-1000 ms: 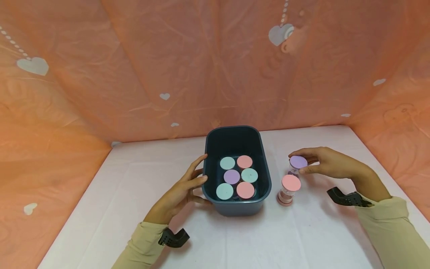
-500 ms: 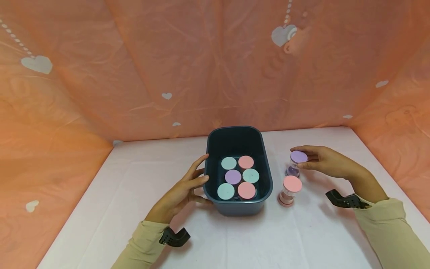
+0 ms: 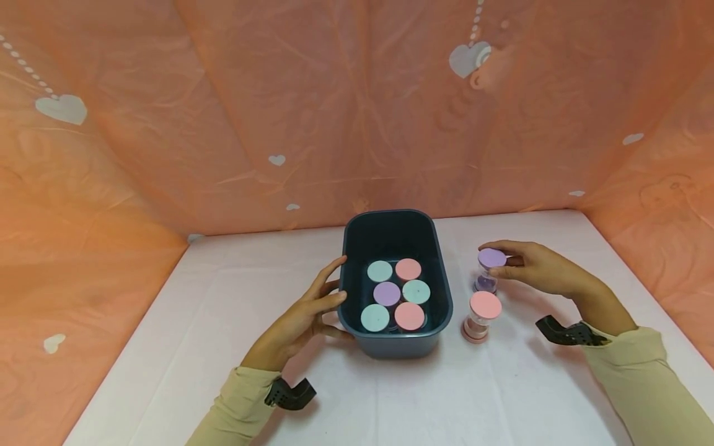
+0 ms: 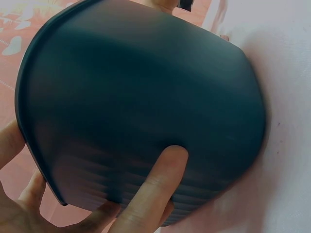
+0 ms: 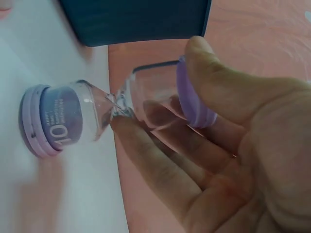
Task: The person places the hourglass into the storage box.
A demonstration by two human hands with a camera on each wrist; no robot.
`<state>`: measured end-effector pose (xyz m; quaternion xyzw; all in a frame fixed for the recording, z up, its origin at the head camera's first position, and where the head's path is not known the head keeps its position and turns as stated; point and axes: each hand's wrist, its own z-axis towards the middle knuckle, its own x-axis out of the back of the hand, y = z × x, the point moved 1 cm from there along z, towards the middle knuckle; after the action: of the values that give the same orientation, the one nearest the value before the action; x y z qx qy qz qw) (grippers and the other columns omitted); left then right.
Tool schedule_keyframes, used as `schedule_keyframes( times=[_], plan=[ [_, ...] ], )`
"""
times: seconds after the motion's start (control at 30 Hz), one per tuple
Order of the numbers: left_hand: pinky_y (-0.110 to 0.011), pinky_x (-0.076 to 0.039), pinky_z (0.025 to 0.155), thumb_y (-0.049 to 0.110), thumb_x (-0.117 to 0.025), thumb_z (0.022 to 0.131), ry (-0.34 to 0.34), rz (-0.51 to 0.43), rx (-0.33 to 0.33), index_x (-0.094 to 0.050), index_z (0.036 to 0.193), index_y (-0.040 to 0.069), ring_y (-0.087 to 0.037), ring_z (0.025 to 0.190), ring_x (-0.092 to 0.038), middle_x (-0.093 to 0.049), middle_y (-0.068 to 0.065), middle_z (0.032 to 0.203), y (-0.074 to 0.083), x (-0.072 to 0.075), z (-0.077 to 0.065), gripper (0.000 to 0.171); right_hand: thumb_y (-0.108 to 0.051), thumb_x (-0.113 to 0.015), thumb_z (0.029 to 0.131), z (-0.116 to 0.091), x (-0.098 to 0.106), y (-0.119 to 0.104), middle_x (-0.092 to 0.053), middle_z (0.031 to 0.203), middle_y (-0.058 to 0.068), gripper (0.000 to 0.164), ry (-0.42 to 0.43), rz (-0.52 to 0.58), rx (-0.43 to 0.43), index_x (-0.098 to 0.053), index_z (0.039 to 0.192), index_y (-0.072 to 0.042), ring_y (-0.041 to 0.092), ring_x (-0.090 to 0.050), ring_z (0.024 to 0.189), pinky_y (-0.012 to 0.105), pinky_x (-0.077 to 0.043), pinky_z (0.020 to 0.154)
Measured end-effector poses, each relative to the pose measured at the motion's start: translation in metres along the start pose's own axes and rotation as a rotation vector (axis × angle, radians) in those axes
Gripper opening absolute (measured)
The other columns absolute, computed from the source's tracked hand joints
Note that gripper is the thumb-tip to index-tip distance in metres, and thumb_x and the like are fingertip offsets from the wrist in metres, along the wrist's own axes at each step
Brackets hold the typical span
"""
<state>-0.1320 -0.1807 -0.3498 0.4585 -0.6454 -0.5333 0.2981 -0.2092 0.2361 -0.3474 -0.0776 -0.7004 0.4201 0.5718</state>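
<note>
My right hand (image 3: 541, 267) holds a purple-capped hourglass (image 5: 114, 104), the thumb at its top cap and the fingers along the glass. A "10" shows on its lower part, where purple sand lies. It stands nearly upright in the head view; whether its base touches the table I cannot tell. Just in front of it is a pink-capped hourglass (image 3: 480, 316). My left hand (image 3: 301, 313) rests with spread, mostly straight fingers against the left side of a dark blue-grey bin (image 3: 397, 347). In the left wrist view one fingertip (image 4: 175, 155) presses the bin's outer wall.
Several capped hourglasses stand inside the bin, with pale green caps (image 3: 375, 316), pink caps (image 3: 409, 316) and a purple cap (image 3: 387, 293). The bin's far part shows bare floor. A white cloth (image 3: 223, 297) covers the table; orange sheeting (image 3: 312, 111) hangs behind and at both sides.
My right hand has closed on the purple-capped hourglass, and its cap has shifted slightly up and left in the head view. The left hand stays at the bin.
</note>
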Motion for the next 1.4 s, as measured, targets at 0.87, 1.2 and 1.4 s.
schedule_keyframes(
  times=[0.87, 1.2, 1.4],
  plan=[
    [-0.063, -0.055, 0.087, 0.031, -0.056, 0.1, -0.011, 0.005, -0.001, -0.021, 0.152, 0.05, -0.047, 0.143, -0.033, -0.013, -0.011, 0.163, -0.001, 0.001, 0.001, 0.066, -0.024, -0.072, 0.093, 0.011, 0.014, -0.035, -0.066, 0.126, -0.005, 0.054, 0.185, 0.182, -0.028, -0.054, 0.141, -0.008, 0.005, -0.066, 0.113, 0.01, -0.053, 0.086],
    [-0.064, -0.054, 0.088, 0.028, -0.055, 0.101, -0.011, -0.013, 0.002, -0.022, 0.152, 0.05, -0.046, 0.144, -0.031, -0.013, -0.011, 0.162, -0.004, 0.0, 0.003, 0.065, -0.017, -0.07, 0.093, 0.015, 0.032, -0.077, -0.069, 0.112, -0.022, 0.053, 0.251, 0.331, -0.005, -0.053, 0.142, -0.009, -0.005, -0.067, 0.103, 0.011, -0.053, 0.085],
    [-0.065, -0.053, 0.087, 0.029, -0.055, 0.1, -0.004, -0.012, -0.003, -0.023, 0.152, 0.051, -0.046, 0.144, -0.031, -0.014, -0.011, 0.162, -0.003, 0.001, 0.003, 0.065, -0.018, -0.071, 0.093, 0.028, 0.029, -0.097, -0.07, 0.117, -0.01, 0.048, 0.228, 0.336, 0.049, -0.057, 0.138, -0.01, 0.003, -0.069, 0.105, 0.014, -0.055, 0.087]
  ],
)
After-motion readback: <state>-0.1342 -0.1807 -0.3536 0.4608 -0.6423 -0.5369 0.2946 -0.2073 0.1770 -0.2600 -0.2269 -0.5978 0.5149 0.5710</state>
